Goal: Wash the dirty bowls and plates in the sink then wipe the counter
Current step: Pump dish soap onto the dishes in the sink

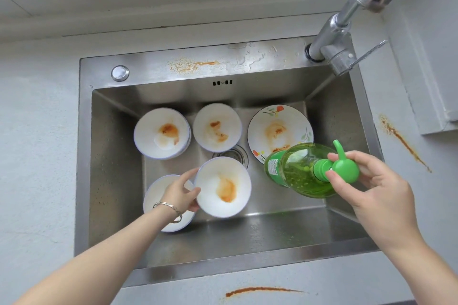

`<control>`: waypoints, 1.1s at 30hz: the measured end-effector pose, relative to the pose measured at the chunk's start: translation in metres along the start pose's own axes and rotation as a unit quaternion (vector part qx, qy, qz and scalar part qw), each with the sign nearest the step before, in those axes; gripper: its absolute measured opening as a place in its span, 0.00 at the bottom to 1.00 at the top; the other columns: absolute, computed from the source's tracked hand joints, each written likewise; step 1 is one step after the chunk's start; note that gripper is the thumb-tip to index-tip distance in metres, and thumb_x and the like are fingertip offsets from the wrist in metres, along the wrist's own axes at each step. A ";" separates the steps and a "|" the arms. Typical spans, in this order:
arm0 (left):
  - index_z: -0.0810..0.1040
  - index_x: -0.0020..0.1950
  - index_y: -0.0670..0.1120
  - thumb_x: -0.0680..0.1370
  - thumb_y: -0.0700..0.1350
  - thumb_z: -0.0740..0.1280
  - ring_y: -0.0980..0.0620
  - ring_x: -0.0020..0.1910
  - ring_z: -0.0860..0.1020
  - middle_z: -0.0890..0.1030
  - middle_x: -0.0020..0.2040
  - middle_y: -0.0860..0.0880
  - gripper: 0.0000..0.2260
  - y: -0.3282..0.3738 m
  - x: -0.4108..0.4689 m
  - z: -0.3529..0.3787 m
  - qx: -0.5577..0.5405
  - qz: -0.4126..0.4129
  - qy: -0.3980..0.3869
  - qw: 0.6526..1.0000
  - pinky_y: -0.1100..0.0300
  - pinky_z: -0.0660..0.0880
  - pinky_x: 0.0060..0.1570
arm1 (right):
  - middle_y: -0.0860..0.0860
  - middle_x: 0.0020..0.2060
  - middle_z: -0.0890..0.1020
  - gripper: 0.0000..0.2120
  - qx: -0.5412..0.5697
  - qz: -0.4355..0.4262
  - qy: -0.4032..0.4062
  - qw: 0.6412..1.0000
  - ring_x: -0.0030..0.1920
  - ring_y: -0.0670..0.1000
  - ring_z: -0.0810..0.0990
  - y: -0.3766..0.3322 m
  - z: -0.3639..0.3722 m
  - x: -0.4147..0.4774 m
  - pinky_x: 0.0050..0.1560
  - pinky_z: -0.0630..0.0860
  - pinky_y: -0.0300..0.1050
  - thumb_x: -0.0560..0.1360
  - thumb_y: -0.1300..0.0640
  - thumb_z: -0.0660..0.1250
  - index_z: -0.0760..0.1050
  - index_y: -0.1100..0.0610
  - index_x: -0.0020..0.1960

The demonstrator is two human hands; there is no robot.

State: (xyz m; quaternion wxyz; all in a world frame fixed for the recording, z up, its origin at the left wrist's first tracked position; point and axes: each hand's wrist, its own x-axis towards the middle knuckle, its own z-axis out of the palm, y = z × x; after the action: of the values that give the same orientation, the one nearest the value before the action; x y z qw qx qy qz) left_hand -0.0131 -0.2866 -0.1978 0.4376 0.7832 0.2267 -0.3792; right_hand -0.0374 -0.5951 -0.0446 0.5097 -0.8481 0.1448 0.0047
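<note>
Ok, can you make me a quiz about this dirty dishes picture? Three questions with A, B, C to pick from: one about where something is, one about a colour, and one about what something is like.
1. Where in the sink is the flowered plate?
A. front left
B. back right
C. front right

2. What colour is the soap bottle in the right hand?
A. blue
B. red
C. green

3. What is the bowl in the left hand like?
A. stained orange
B. spotless
C. broken

Answers:
1 B, it lies near the far right corner.
2 C, the bottle and its pump are both green.
3 A, an orange smear sits inside it.
</note>
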 end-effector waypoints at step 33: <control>0.47 0.65 0.78 0.55 0.55 0.79 0.70 0.71 0.56 0.58 0.73 0.62 0.52 0.075 -0.118 -0.028 -0.039 0.317 -0.071 0.945 0.70 0.57 0.69 | 0.40 0.42 0.83 0.25 -0.010 -0.110 -0.106 0.988 0.42 0.43 0.81 -0.120 0.061 -0.004 0.42 0.76 0.31 0.58 0.29 0.67 0.78 0.43 0.48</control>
State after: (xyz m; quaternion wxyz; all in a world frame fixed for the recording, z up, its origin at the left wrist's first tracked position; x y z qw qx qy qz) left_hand -0.0223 -0.3044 -0.0561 0.5800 0.7681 -0.0503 -0.2666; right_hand -0.0028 -0.4887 0.0303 0.5108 -0.8588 -0.0043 0.0400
